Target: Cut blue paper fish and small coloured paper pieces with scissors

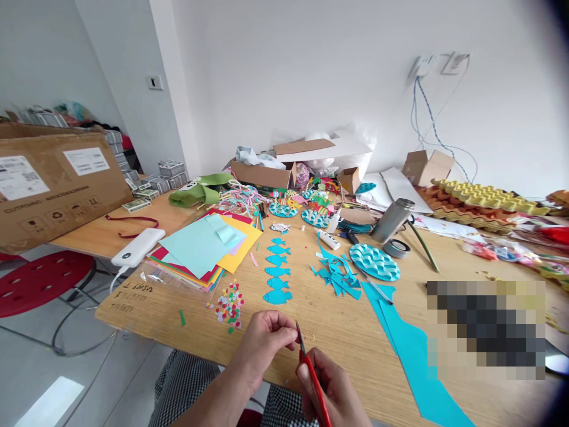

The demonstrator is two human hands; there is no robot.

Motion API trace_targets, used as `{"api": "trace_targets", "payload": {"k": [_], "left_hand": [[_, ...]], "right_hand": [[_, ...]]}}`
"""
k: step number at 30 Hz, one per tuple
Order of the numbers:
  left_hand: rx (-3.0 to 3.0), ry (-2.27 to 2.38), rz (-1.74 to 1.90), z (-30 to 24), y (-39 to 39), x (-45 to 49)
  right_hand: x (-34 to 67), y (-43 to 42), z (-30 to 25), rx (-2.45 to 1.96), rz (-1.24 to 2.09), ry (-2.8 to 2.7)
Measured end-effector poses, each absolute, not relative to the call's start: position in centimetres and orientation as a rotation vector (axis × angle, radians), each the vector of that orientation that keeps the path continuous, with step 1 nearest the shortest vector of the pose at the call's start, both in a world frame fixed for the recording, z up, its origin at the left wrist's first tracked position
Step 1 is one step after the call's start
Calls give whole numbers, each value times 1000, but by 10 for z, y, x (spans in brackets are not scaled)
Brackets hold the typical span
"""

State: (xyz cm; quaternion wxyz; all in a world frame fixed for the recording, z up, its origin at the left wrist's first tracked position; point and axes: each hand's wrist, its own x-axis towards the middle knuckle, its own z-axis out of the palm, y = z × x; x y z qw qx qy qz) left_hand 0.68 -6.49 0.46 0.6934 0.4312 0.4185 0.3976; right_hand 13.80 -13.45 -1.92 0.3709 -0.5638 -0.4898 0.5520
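My right hand (326,382) grips a pair of red-handled scissors (316,379) at the table's front edge, blades pointing up and away from me. Beside the blade tips, my left hand (271,335) is closed in a pinch; whatever it holds is too small to make out. Just beyond lies a column of several blue paper fish (278,279). Small coloured paper dots (229,305) are scattered left of my left hand. Blue paper scraps (338,276) form a heap farther right, near a large cut blue sheet (422,362).
Coloured paper sheets (200,240) and a white power bank (138,246) are at left. A wavy blue oval (374,262), a craft knife (377,290), tape (396,248) and a steel bottle (393,219) sit at right. Egg trays (480,204) stand behind. A cardboard box (62,178) is far left.
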Motion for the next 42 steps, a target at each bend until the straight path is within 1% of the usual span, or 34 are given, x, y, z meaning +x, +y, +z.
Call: {"api": "trace_targets", "payload": {"k": [16, 23, 27, 33, 37, 42], "left_hand": [[991, 953, 896, 6, -64, 6], [1047, 982, 907, 5, -57, -2], [1278, 1128, 828, -8, -49, -14], [1917, 1381, 814, -22, -53, -15], [2059, 1450, 693, -20, -58, -12], [2148, 1486, 660, -19, -59, -14]], "right_hand": [[139, -135, -22, -1476, 1422, -1287], [146, -133, -20, -1484, 1366, -1285], [160, -129, -16, -1523, 1332, -1199], [177, -125, -13, -1625, 1260, -1177], [180, -123, -14, -1639, 1246, -1173], [180, -123, -17, -1638, 1250, -1202]]}}
